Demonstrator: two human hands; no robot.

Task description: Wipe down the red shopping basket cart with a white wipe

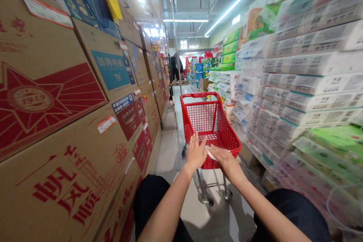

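Reaching hands: both extend to the near end of the red shopping cart (233,143), which stands at centre frame on the pale floor (168,151).
Left hand (196,154): open, fingers straight and thumb apart, above the cart's near edge; whether it touches the plastic I cannot tell.
Right hand (224,160): fingers laid out flat over the white cloth (211,152); the thumb is hidden, so I cannot tell whether it grips or only presses.
White cloth: at the near rim, just right of centre frame, mostly covered by the right hand; it may be a paper tissue.
Progress: cloth and right hand are at the near rim, which looks like the part being dealt with; no hand is on the handle (200,95), the far mesh or the side walls. How much is done or left cannot be read from this.
Cart basket: mesh floor and far wall show between the rims; the nearest part is hidden by the hands.
Cardboard boxes (82,132): closed, stacked along the left of the frame, contents out of sight.
Wrapped packs (300,62): piled at right, pale bundles in clear film, somewhat blurred.
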